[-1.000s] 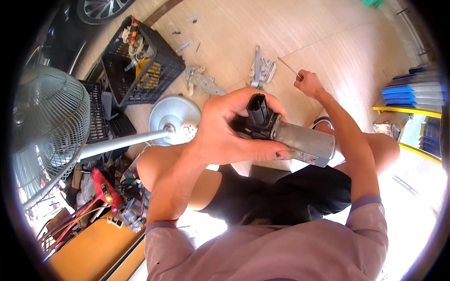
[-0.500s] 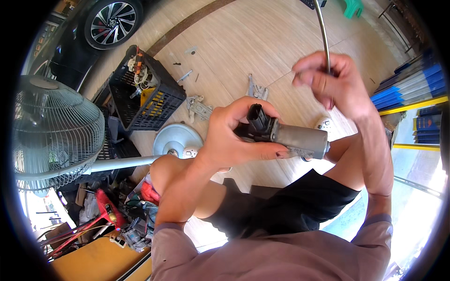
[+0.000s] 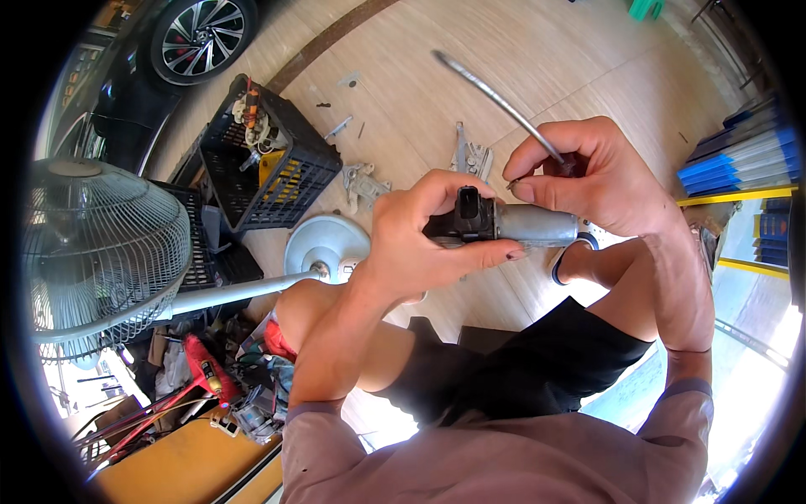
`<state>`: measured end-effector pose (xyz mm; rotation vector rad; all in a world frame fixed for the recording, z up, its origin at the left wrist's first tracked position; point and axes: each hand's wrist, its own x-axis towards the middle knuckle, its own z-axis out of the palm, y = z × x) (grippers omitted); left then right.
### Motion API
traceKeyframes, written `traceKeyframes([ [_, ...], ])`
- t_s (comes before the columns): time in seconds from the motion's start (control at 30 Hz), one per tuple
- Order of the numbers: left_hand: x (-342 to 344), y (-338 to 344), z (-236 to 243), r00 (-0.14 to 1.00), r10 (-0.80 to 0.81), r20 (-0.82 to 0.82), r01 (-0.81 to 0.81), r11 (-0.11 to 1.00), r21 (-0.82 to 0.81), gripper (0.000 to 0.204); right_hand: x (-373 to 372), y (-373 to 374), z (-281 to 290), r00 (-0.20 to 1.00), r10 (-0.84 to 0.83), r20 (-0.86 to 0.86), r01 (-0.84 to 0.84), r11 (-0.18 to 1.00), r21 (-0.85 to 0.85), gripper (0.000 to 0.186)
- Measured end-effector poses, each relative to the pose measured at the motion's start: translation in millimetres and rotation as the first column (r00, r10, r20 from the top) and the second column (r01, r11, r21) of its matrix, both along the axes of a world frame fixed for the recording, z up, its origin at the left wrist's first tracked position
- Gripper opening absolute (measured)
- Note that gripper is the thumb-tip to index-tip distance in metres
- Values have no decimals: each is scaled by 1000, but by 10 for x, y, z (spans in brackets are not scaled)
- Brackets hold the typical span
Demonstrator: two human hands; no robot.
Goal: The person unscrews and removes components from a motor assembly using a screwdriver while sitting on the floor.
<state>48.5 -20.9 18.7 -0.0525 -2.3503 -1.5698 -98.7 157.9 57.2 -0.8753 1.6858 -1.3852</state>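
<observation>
Right hand (image 3: 600, 176) is now hovering just off the left hand's (image 3: 403, 231) fingertips, instead of being well out past them. Its screwdriver (image 3: 495, 97) is slanting up-left from the right fingers, not pointing upward like a moment ago. Electric motor (image 3: 537, 225) is sitting rolled slightly between the left fingers now, connector (image 3: 468, 206) opening facing up more.

Cannot see all of the black end (image 3: 443, 225) of the grey motor (image 3: 537, 225), covered partly by the left hand (image 3: 411, 235). Cannot make out the small dark bit (image 3: 514, 182) at the fingertips of the right hand (image 3: 609, 181) (too tiny to name), nor the grip end (image 3: 574, 164) of the metal rod (image 3: 495, 94), mostly buried in the same palm. Lose the green stool (image 3: 645, 8) and black car (image 3: 113, 105) past the upper edge
</observation>
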Motion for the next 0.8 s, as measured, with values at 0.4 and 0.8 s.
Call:
traceKeyframes([
  [0.4, -4, -8, -44, 998, -14, -68, 14, 1000, 3, 53, -64, -15, -46, 994, 103, 23, -102, 994, -35, 16],
  [0.8, 12, 5, -145, 990, 84, -111, -88, 996, -32, 55, -2, -6, -53, 991, 119, -61, -118, 993, 8, 21],
])
